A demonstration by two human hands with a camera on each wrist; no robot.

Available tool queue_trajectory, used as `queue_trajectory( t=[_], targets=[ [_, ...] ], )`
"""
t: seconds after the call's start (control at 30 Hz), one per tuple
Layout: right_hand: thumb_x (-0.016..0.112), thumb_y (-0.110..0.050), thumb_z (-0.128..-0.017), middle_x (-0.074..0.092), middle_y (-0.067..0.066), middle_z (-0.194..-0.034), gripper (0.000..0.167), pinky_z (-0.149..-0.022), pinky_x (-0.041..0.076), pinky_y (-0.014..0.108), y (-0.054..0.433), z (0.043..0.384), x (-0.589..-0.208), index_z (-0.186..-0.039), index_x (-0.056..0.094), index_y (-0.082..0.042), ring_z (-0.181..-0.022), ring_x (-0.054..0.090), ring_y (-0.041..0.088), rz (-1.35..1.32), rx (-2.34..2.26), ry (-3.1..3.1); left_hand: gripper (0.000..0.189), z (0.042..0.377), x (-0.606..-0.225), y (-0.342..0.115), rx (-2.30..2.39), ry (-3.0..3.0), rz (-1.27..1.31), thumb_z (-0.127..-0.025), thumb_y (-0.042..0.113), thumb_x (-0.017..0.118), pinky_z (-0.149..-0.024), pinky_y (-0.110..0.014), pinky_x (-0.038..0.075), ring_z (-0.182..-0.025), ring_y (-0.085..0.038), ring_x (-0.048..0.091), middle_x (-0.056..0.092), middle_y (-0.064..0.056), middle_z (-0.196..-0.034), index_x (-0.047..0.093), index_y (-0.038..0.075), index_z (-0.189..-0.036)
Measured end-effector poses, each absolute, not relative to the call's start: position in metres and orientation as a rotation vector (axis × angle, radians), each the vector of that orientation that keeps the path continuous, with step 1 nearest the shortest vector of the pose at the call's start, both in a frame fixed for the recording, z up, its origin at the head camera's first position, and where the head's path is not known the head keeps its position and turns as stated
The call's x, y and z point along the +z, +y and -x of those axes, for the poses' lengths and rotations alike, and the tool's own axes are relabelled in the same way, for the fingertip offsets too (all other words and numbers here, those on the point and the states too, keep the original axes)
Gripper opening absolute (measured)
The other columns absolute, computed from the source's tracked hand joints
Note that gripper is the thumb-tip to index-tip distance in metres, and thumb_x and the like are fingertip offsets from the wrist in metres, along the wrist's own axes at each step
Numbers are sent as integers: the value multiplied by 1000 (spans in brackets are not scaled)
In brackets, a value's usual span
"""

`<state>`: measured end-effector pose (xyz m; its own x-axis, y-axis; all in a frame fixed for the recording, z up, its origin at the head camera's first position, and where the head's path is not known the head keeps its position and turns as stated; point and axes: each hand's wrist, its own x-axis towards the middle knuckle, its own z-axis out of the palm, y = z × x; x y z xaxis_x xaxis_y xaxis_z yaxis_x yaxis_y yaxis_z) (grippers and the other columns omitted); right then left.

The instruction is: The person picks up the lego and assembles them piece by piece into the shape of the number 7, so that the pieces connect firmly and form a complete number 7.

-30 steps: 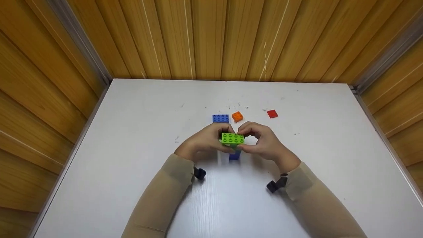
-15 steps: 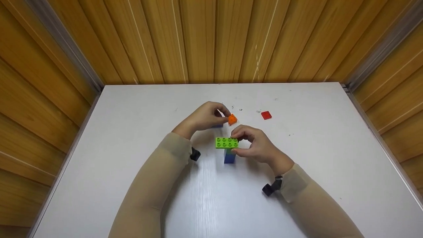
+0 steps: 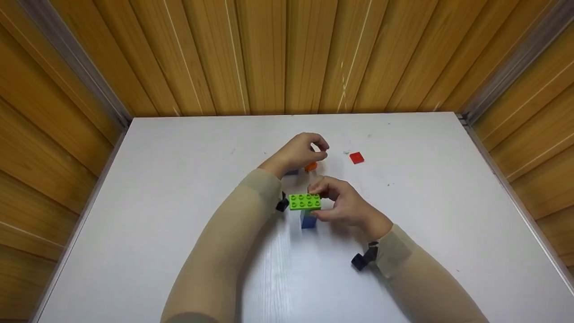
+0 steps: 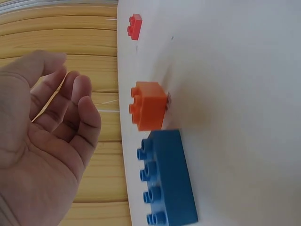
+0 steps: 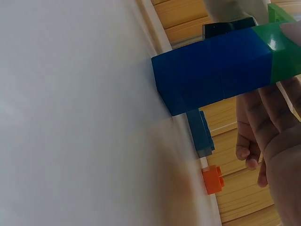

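My right hand (image 3: 345,204) pinches a small tower of bricks near its top. The tower has a bright green eight-stud brick (image 3: 305,202) on top, a darker green brick (image 5: 287,52) under it, and blue bricks (image 5: 211,70) below. Whether its base touches the table, I cannot tell. My left hand (image 3: 305,150) hovers over an orange brick (image 4: 151,106), fingers loosely bent and holding nothing. Next to the orange brick lies a long blue brick (image 4: 171,179), mostly hidden by the left arm in the head view. A flat red brick (image 3: 357,157) lies to the right of the left hand.
The white table (image 3: 179,179) is bounded at the back and sides by wood-patterned panels (image 3: 264,54). My left forearm (image 3: 228,229) reaches across the table, its wrist camera (image 3: 282,204) close beside the brick tower.
My left hand let go of the tower, moved forward to the orange brick, then rightward past it toward the red brick. The right hand keeps holding the tower.
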<state>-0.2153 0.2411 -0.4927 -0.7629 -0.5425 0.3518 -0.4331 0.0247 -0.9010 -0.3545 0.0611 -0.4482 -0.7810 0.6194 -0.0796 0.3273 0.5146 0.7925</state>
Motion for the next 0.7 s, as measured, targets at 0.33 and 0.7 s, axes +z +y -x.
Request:
queue_trajectory(
  t=[0.33, 0.7],
  targets=[
    [87, 9, -85, 68, -3, -114, 31, -97, 64, 25, 250, 216, -485, -105, 65, 3, -106, 69, 10, 1071, -1785, 2084, 40, 354, -459, 103, 1109, 2411, -814, -110, 21, 73, -131, -46, 48, -146, -27, 63, 71, -9, -152, 70, 7, -148],
    [90, 11, -82, 70, 5, -111, 33, -95, 66, 26, 258, 218, -477, -106, 69, 4, -107, 67, 10, 1079, -1767, 1981, 48, 355, -477, 143, 1068, 2417, -767, -112, 20, 71, -136, -40, 43, -156, -22, 56, 65, -4, -162, 63, 13, -158]
  ],
)
